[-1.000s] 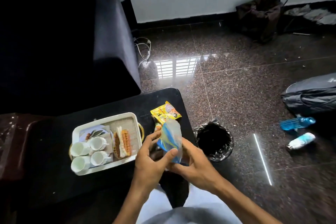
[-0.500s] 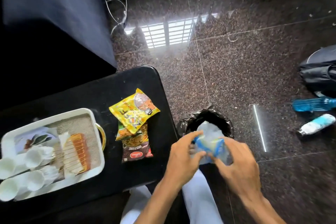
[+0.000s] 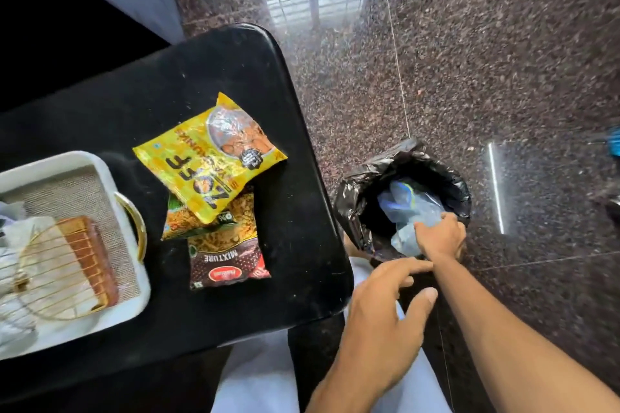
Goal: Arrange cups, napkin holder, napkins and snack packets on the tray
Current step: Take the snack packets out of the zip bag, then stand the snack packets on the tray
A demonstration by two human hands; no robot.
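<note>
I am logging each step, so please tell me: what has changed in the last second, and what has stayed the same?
The plastic wrapper, held by both hands above the table, went right and down into the bin. The right hand is on it there; the left hand let go and is open. The snack packets and the tray stayed put.

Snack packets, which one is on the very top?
The yellow packet. It lies over the green packet, which overlaps the brown Mixture packet.
</note>
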